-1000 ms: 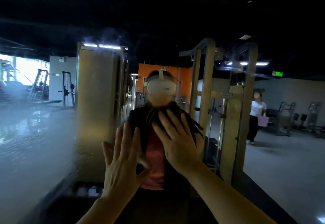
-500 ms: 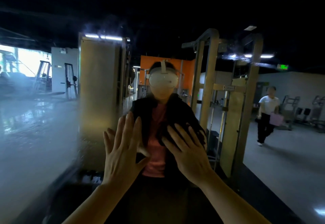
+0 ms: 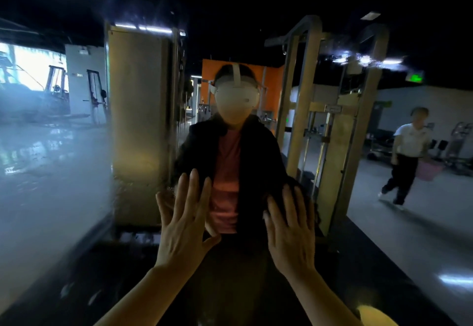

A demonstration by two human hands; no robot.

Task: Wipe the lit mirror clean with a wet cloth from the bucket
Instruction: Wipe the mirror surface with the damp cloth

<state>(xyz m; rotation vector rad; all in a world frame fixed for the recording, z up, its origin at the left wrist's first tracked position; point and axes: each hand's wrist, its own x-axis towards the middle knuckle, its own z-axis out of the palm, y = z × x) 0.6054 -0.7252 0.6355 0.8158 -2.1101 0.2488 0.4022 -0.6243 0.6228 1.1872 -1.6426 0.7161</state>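
Both hands lie flat against the mirror (image 3: 64, 185), fingers straight and spread. The left hand (image 3: 183, 225) is bare; the right hand (image 3: 291, 233) presses a dark cloth (image 3: 313, 205) to the glass, low and centre.

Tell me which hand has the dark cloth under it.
The right hand: the dark cloth shows past its fingertips against the mirror. The left hand lies bare.

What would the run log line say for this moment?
left hand: flat on wet mirror | right hand: pressing dark cloth on glass | stage: wiping
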